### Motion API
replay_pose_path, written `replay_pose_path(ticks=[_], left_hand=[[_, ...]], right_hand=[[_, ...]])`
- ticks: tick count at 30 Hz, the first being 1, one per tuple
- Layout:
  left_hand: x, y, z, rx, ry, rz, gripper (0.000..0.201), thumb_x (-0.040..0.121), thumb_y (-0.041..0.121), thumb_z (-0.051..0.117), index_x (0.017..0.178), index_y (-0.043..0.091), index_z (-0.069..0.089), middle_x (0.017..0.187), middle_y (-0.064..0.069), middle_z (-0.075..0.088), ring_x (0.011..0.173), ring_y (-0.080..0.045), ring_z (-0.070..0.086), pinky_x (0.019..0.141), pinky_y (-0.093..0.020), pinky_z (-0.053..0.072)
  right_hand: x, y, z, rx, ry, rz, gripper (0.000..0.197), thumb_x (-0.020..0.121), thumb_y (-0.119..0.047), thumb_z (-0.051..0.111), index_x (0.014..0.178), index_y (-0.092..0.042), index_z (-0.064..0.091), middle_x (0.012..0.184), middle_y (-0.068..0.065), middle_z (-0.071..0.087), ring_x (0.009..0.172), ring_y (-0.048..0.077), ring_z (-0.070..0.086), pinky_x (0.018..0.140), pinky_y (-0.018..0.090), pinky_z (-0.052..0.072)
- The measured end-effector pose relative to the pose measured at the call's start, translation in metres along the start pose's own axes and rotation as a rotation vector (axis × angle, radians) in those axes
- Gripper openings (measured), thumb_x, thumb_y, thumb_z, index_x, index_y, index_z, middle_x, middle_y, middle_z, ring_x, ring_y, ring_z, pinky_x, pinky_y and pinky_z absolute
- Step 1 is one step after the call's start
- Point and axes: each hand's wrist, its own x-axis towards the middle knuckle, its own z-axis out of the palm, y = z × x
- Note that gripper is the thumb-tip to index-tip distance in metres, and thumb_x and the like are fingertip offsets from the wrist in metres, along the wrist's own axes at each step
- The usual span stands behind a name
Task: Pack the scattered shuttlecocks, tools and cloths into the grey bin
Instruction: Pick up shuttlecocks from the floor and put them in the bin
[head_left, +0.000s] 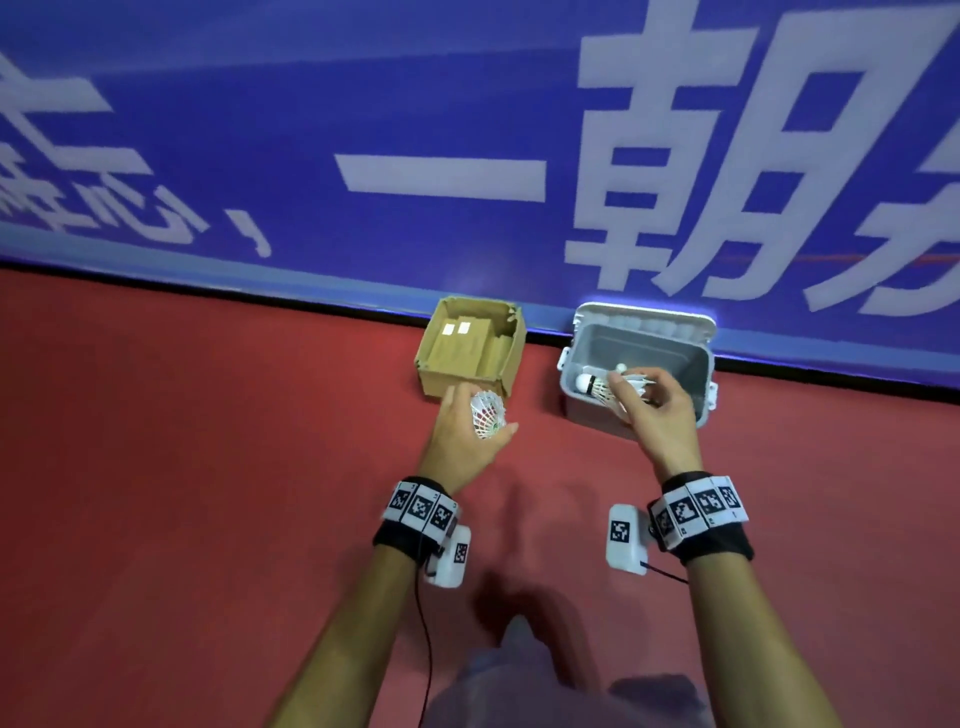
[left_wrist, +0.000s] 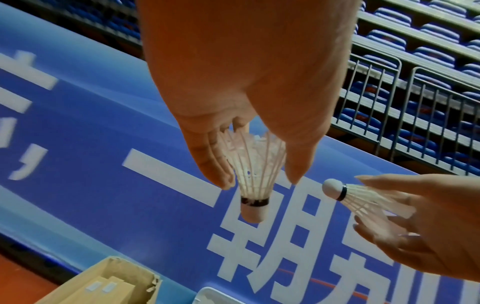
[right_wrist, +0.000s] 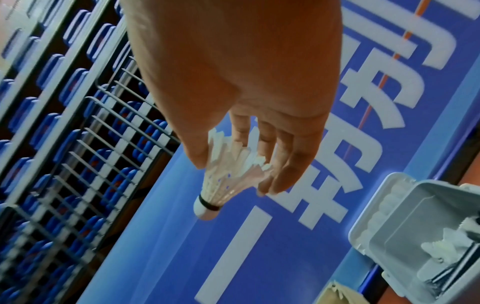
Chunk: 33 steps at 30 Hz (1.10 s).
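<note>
Pinching one white feathered shuttlecock (head_left: 631, 387) in my right hand (head_left: 655, 410) over the open grey plastic bin (head_left: 691, 364) at centre right; my left hand (head_left: 467, 431) grips another white feathered shuttlecock (head_left: 487, 415) further left.

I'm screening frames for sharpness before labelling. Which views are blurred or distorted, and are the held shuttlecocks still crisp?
Head view: banner lettering smeared, wide-angle curve along the wall base, left hand and right hand fairly sharp. Left wrist view: its shuttlecock crisp, background text soft. Right wrist view: railings at left streaked by motion, its shuttlecock clear, grey bin slightly soft.
</note>
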Motion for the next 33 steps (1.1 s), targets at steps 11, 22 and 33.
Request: replay_pose_path(ticks=[11, 22, 33], left_hand=[[0.219, 0.065, 0.125, 0.218, -0.393, -0.022, 0.054, 0.080, 0.080, 0.055, 0.102, 0.031, 0.052, 0.097, 0.011, 0.064, 0.091, -0.018, 0.063, 0.086, -0.039, 0.054], [0.398, 0.128, 0.217, 0.207, -0.315, -0.131, 0.059, 0.092, 0.079, 0.037, 0.089, 0.022, 0.050, 0.075, -0.002, 0.066, 0.061, -0.021, 0.065, 0.065, -0.041, 0.058], [0.546, 0.101, 0.275, 0.153, -0.402, -0.149, 0.050, 0.077, 0.061, 0.070, 0.108, 0.027, 0.049, 0.108, 0.004, 0.063, 0.098, -0.019, 0.063, 0.087, -0.038, 0.053]], right_hand=[[0.190, 0.034, -0.084, -0.020, 0.314, 0.228, 0.029, 0.083, -0.030, 0.084, 0.097, -0.015, 0.064, 0.092, 0.006, 0.072, 0.084, 0.019, 0.067, 0.092, 0.049, 0.058], [0.460, 0.034, -0.126, 0.159, 0.272, 0.340, 0.040, 0.080, -0.034, 0.086, 0.098, -0.018, 0.054, 0.100, 0.008, 0.064, 0.085, 0.023, 0.066, 0.079, 0.042, 0.061], [0.578, 0.065, -0.105, 0.127, 0.206, 0.470, 0.018, 0.088, -0.027, 0.081, 0.090, -0.015, 0.069, 0.086, 0.009, 0.071, 0.064, 0.016, 0.063, 0.064, 0.029, 0.057]])
